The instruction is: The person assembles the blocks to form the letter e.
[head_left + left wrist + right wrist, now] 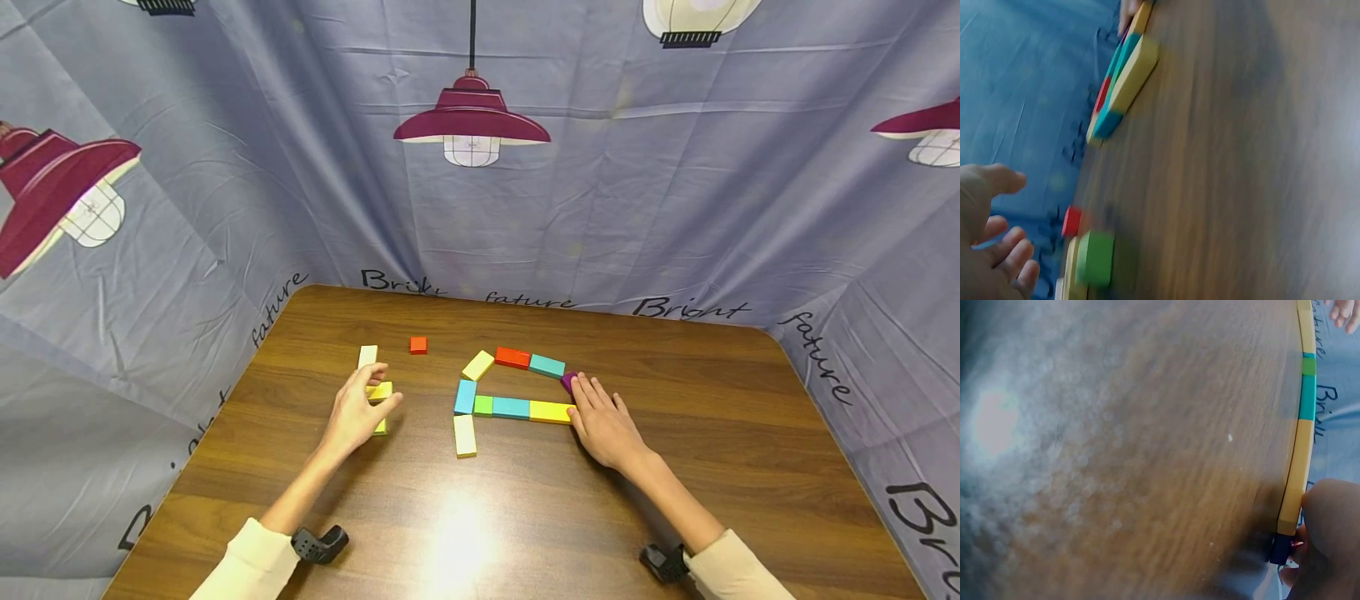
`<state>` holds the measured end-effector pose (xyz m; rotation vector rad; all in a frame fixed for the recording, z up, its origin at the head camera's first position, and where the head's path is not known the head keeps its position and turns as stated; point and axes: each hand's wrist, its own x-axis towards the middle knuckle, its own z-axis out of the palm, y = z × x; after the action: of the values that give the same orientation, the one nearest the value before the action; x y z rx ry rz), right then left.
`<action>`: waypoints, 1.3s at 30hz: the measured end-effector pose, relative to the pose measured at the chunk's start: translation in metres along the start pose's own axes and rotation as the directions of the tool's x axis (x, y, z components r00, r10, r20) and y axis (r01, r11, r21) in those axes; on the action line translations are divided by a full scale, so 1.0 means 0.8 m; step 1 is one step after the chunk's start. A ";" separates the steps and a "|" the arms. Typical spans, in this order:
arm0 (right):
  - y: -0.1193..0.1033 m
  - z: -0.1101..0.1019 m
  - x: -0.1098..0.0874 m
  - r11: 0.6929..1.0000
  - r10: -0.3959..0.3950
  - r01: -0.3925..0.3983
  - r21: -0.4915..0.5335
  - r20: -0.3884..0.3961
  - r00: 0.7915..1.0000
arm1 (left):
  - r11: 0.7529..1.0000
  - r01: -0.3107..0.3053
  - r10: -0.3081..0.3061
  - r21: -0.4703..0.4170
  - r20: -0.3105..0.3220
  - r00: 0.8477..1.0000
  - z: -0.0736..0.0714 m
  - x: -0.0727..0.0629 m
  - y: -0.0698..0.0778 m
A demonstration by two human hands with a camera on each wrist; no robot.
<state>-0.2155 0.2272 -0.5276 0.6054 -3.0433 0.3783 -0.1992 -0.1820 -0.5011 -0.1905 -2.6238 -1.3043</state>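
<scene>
My left hand hovers over a small group of blocks at the left, thumb and fingers apart with nothing between them. Around it show a cream block, a yellow block and a green block, partly covered in the head view. My right hand lies with extended fingers on the right end of a block outline, touching a purple block and a long yellow block. In the right wrist view, a dark purple block adjoins the yellow one, beside the fingers.
The outline continues with a teal block, a red block, a pale yellow block, blue blocks and a small green block. A cream block points toward me. One small red block lies apart on the wooden table.
</scene>
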 end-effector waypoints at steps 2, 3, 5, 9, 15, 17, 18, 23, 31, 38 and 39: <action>0.000 0.000 0.000 1.000 0.000 0.000 -0.001 -0.004 1.000 | 0.998 0.057 -0.056 0.020 -0.023 0.998 -0.012 0.004 -0.009; 0.001 0.000 0.000 1.000 0.000 0.000 -0.001 -0.005 1.000 | 0.996 0.085 -0.084 0.025 -0.024 0.996 -0.018 0.006 -0.014; 0.001 0.000 0.000 1.000 0.000 0.000 0.000 -0.006 1.000 | 0.991 0.134 -0.133 0.029 -0.011 0.991 -0.026 0.009 -0.022; 0.001 0.000 0.000 1.000 0.001 -0.001 0.003 -0.004 1.000 | 0.981 0.191 -0.192 0.026 0.015 0.981 -0.035 0.016 -0.037; 0.001 0.000 0.000 1.000 0.000 0.000 0.003 -0.001 1.000 | 0.977 0.213 -0.213 0.031 0.006 0.977 -0.035 0.038 -0.058; 0.001 0.001 0.000 1.000 -0.001 0.001 0.001 -0.001 1.000 | 0.976 0.213 -0.213 0.035 0.007 0.977 -0.034 0.046 -0.063; 0.001 0.001 0.000 1.000 -0.003 0.003 0.000 -0.001 1.000 | 0.976 0.213 -0.214 0.036 0.014 0.977 -0.034 0.049 -0.065; 0.000 0.001 0.001 1.000 -0.007 0.007 -0.005 -0.003 1.000 | 0.983 0.179 -0.182 0.040 0.093 0.979 -0.037 0.065 -0.079; 0.001 0.001 0.001 1.000 -0.010 0.010 -0.005 -0.004 1.000 | 0.991 0.124 -0.106 -0.043 0.298 0.949 -0.056 0.083 -0.100; 0.002 0.002 0.001 1.000 -0.007 0.007 -0.005 -0.001 1.000 | 0.998 0.051 -0.038 -0.025 0.378 0.925 -0.063 0.096 -0.113; 0.002 0.002 0.001 1.000 -0.008 0.008 -0.006 -0.002 1.000 | 0.999 0.039 -0.031 -0.014 0.381 0.924 -0.063 0.097 -0.114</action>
<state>-0.2164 0.2279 -0.5291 0.6157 -3.0384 0.3694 -0.2871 -0.2752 -0.5230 -0.4448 -2.9435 -1.4320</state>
